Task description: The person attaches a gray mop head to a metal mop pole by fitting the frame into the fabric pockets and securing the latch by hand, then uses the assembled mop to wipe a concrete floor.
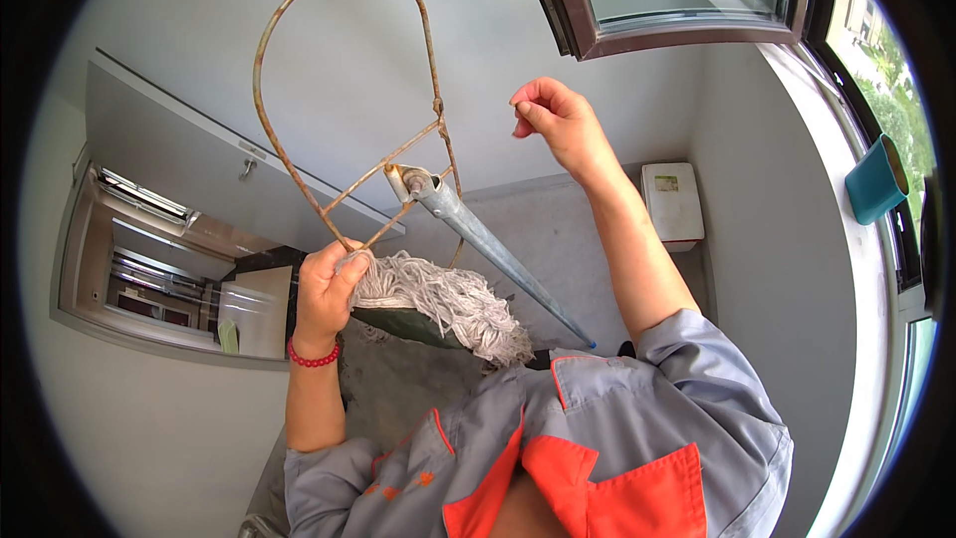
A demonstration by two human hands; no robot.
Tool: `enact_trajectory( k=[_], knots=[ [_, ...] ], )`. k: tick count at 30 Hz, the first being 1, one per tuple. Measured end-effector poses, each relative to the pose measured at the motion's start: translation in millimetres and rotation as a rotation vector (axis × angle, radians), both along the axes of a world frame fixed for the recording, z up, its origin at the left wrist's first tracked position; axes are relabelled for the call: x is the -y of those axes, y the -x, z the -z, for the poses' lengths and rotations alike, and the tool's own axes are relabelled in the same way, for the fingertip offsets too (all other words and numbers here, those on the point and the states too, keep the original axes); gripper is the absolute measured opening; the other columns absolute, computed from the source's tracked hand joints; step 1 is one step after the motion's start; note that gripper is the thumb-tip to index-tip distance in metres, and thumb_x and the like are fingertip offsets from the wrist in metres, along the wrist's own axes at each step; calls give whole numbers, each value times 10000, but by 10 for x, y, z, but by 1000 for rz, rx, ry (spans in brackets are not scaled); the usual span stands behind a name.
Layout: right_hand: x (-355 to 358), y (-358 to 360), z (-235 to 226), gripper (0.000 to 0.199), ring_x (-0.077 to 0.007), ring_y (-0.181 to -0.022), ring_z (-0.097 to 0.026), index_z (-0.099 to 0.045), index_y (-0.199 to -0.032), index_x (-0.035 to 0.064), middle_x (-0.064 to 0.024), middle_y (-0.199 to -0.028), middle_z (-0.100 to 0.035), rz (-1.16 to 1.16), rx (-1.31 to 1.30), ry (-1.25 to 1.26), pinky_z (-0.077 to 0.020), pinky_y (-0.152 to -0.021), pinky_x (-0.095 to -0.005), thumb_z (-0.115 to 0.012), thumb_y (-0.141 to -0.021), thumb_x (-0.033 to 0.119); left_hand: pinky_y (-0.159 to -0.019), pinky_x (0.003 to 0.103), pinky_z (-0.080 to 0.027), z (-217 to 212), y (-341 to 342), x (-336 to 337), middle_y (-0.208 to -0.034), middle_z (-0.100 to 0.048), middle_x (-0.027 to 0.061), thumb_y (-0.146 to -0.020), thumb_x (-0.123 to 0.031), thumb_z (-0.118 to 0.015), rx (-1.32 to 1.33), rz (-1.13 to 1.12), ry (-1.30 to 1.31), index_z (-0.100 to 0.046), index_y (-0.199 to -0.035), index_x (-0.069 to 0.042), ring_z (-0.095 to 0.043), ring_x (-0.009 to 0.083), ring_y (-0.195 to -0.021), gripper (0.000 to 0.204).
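Left hand: the left hand (331, 284) is closed at the near end of the rusty wire frame, with the thumb toward the mop strands; how firmly it grips the strands cannot be told.
Right hand: the right hand (560, 125) is raised, well apart from the frame; fingers curled, thumb against forefinger. Whether something small is pinched there cannot be told.
Frame: the frame (381, 167) is a rounded loop with crossbars, held up in front of the person, rust-marked along its wire.
Pole: the grey pole (488, 244) meets the frame at the crossbars and slants down rightward to a blue tip.
Mop head: the mop head (438, 289) lies just beside the left hand, grey-white strands over a dark green underside.
Wearer: grey shirt (617, 399) with orange-red trim; red bracelet (315, 360) on the left wrist.
Surroundings: white box (672, 201) near the corner; teal cup (874, 182) by the window at right.
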State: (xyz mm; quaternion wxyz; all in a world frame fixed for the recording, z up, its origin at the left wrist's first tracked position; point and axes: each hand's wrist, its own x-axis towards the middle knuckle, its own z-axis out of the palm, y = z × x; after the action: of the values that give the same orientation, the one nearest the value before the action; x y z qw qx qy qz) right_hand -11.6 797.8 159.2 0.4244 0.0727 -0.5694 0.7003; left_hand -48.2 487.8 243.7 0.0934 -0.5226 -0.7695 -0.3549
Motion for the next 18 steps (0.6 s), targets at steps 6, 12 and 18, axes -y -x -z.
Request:
enact_trajectory(
  k=[6,12,18],
  knots=[
    [14,-134,26,118,-127,-696,-580,-604,-939,7,-45,-796,-586,-631,-126,257,-533,-706,-313,-560,-868,90,-538,217,-342,31,5,-3,-636,-514,3,-843,-158,-546,50,-36,19,-571,-806,26,-427,67,-573,190],
    [27,-142,10,157,-124,-706,-575,-616,-929,8,-42,-824,-599,-533,-87,170,-510,-711,-292,-608,-845,140,-555,201,-333,20,18,28,-674,-525,-16,-843,-160,-540,78,-28,7,-576,-800,19,-417,49,-602,187],
    [339,-31,-232,220,-73,-659,-510,-610,-794,28,-4,-721,-596,102,35,-112,-423,-596,-229,-680,-806,237,-530,229,-351,17,63,-8,-610,-500,12,-841,-143,-556,53,23,9,-570,-813,33,-429,78,-554,179]
  ],
)
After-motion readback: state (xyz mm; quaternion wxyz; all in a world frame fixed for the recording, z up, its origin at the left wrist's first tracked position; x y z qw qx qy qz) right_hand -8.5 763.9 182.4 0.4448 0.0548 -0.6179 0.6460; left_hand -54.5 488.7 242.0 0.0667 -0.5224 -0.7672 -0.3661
